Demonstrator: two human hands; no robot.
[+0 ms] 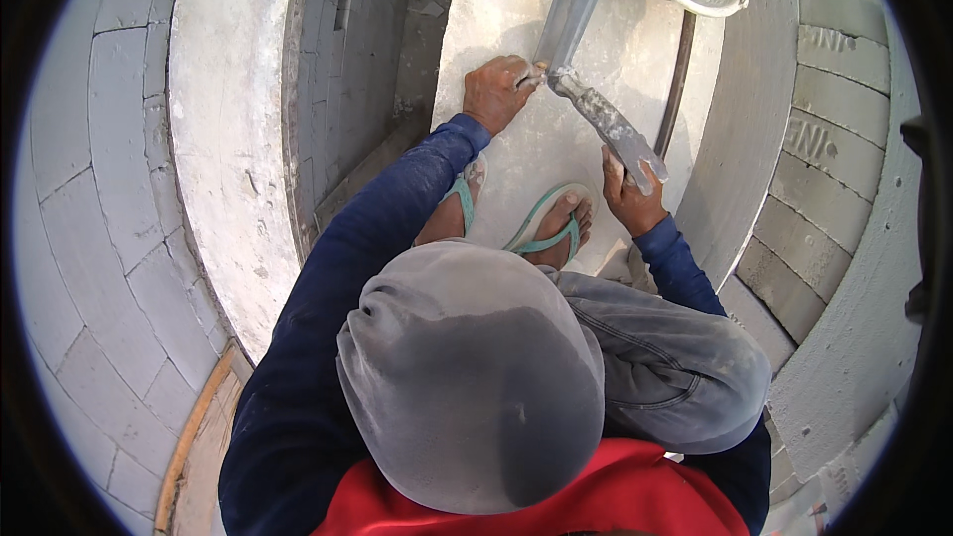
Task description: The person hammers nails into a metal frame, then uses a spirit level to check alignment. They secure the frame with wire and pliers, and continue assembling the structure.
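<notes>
Grey tool (608, 123) | near end in right fingers (614, 177) | tip beside left fingers (513, 72)

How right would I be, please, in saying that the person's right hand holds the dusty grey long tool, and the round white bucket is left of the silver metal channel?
The bucket is not on the left: the head view shows it right of the channel. The right hand does hold the tool.

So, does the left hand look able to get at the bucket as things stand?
Probably not straight across: the metal channel lies between the left hand and the bucket, and the tool slants off from the channel's near end.
</notes>
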